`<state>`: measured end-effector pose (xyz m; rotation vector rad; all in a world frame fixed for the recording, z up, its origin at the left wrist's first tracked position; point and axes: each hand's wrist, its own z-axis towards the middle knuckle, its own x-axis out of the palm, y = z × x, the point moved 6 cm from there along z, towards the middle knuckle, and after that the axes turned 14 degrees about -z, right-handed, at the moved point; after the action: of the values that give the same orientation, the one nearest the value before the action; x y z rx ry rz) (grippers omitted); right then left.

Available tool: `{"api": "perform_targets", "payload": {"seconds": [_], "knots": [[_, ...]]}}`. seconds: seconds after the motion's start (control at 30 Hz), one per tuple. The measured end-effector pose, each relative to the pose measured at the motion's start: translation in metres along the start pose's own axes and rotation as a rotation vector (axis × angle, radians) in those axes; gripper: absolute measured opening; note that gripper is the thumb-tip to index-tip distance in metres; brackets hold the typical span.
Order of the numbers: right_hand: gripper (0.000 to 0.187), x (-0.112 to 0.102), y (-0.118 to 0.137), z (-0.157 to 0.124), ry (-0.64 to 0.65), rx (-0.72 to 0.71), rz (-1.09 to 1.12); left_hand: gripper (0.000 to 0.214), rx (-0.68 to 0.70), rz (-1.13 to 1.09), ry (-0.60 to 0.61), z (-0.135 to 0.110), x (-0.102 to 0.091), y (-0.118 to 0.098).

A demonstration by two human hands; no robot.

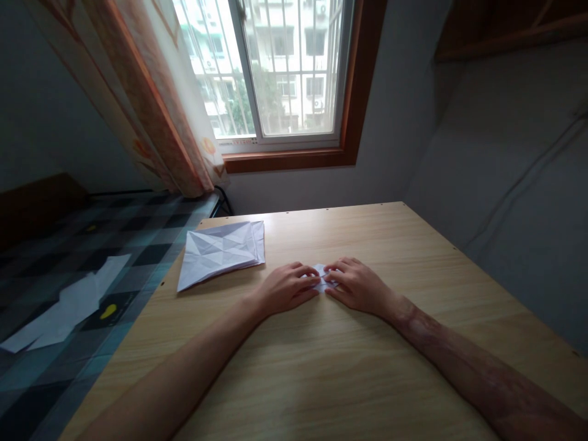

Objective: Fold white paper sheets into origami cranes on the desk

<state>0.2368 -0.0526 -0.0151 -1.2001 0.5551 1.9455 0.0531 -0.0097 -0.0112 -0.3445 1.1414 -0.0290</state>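
With the middle of the view as the dial's hub, the bed [27,294] lies between eight and nine o'clock, covered in blue, grey and black checked cloth. On it rest long white paper pieces [78,306] with angular ends. The curtain [156,110], at ten o'clock, hangs in loose orange-and-cream folds. At about eight o'clock, a paper stack [220,248] sits on the tabletop [321,367], its upper sheet crossed by star-like creases; the tabletop itself is pale wood with fine grain. A wood-framed window [298,92] with metal bars stands at twelve. The left hand [291,286] is at six o'clock, its bent fingers touching the small folded paper [323,285], at five on the tabletop. The right hand [361,286], between four and five, curls its fingers over the paper's other side. I cannot tell whether either hand grasps or merely presses it. A brown shelf [519,40] juts out at two; a thin cable [537,160] slants near three.
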Motion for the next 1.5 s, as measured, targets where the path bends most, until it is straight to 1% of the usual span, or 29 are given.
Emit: {"api": "perform_targets", "payload": {"seconds": [0.13,0.23,0.33,0.4,0.53,0.63,0.7,0.8,0.87,0.93,1.13,1.23,1.27,1.33,1.43,1.5], "knots": [[0.014,-0.002,0.002,0.001,-0.023,0.002,-0.037,0.028,0.033,0.030,-0.028,0.000,-0.001,-0.002],[0.015,-0.002,0.003,0.001,-0.021,0.006,-0.033,0.028,0.014,0.011,-0.040,0.000,-0.002,0.000],[0.022,-0.003,0.003,0.000,-0.011,0.020,-0.014,0.029,-0.016,0.003,-0.028,0.000,-0.001,0.002],[0.028,-0.004,0.003,-0.001,0.000,0.020,-0.005,0.029,-0.012,0.006,-0.023,-0.001,-0.001,0.002],[0.031,-0.007,0.005,-0.001,0.026,-0.005,0.021,0.029,0.014,0.013,-0.026,-0.002,0.000,0.002],[0.033,-0.008,0.006,-0.001,0.030,-0.003,0.031,0.030,0.009,0.009,-0.036,-0.002,0.001,0.003],[0.039,-0.008,0.006,0.000,0.027,-0.005,0.032,0.031,-0.005,-0.016,-0.062,-0.003,-0.001,0.003],[0.054,-0.009,0.007,0.000,0.025,-0.017,0.027,0.032,-0.027,-0.083,-0.098,-0.003,-0.004,0.004],[0.058,-0.009,0.006,-0.001,0.026,-0.029,0.018,0.031,-0.040,-0.130,-0.111,-0.002,-0.005,0.005],[0.055,-0.008,0.005,-0.002,0.023,-0.044,0.008,0.030,-0.055,-0.168,-0.119,-0.002,-0.006,0.006],[0.029,0.002,-0.001,-0.004,-0.034,-0.047,-0.023,0.030,-0.095,-0.223,-0.131,-0.001,-0.009,0.007],[0.024,0.003,-0.008,-0.004,-0.105,0.035,0.101,0.032,-0.107,-0.216,-0.135,-0.002,-0.009,0.006],[0.022,0.003,-0.011,-0.005,-0.123,0.082,0.160,0.034,-0.122,-0.211,-0.140,-0.003,-0.009,0.006],[0.020,0.005,-0.018,-0.007,-0.148,0.197,0.294,0.032,-0.171,-0.227,-0.172,-0.005,-0.009,0.010],[0.018,0.011,-0.026,-0.010,-0.147,0.384,0.541,0.027,-0.265,-0.363,-0.274,-0.008,-0.010,0.020],[0.020,0.017,-0.029,-0.012,-0.122,0.481,0.675,0.026,-0.319,-0.465,-0.321,-0.009,-0.010,0.027]]}}
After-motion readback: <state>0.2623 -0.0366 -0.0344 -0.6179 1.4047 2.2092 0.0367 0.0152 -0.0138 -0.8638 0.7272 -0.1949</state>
